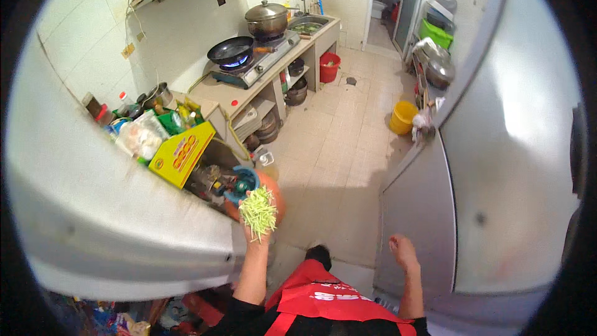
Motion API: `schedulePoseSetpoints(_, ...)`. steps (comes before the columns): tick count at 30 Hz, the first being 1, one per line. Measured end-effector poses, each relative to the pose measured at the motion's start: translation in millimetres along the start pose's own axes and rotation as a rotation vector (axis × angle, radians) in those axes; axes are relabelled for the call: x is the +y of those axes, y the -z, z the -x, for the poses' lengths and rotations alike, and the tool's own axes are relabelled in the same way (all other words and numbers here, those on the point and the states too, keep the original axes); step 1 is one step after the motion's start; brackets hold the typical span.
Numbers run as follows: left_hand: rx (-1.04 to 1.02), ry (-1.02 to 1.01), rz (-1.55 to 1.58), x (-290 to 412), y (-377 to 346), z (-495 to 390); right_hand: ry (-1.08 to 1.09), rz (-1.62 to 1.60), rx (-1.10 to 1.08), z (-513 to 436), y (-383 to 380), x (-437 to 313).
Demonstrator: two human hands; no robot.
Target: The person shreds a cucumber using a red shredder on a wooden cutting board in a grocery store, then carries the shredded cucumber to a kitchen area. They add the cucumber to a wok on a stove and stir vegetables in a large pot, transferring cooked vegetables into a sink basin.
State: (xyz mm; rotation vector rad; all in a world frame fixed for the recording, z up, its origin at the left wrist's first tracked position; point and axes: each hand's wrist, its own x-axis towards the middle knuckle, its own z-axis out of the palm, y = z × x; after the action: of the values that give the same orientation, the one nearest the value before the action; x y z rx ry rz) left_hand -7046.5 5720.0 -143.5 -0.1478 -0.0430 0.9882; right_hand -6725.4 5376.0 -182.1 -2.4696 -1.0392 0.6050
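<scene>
My left hand (248, 232) holds a pile of pale green vegetable shreds (259, 213) on its palm. The pile hides most of the fingers. Beneath and just beyond that hand stands an orange gas cylinder (274, 191) with a blue collar (250, 173) around its top. My right hand (405, 251) hangs low at my other side, near a grey door panel (419, 224). Its fingers are curled in, and I see nothing in them. Ahead on the counter, a black frying pan (231, 49) sits over a lit blue flame on a gas stove (261, 63).
A lidded metal pot (266, 18) occupies the far burner, beside a sink (308, 27) with greens. A yellow box panel (183, 154) juts out at left. A red bucket (329, 67) and a yellow bucket (403, 117) stand on the tiled floor (333, 149).
</scene>
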Motion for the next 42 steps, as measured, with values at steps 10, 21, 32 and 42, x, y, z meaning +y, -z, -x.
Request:
schedulePoseSetpoints(10,0.044,-0.188,0.088,-25,-44,-324,-0.130,0.035,-0.160,-222,57,30)
schedulePoseSetpoints(21,-0.165,-0.532,-0.236,104,-76,-631,0.125,0.024,-0.175,-647,97,-86)
schedulePoseSetpoints(32,0.253,-0.797,-0.489,232,-148,-924,0.114,0.072,-0.229,-853,96,-147)
schedulePoseSetpoints(42,0.903,-0.864,-1.439,400,-85,-1060,0.024,0.017,-0.287,-943,97,-187)
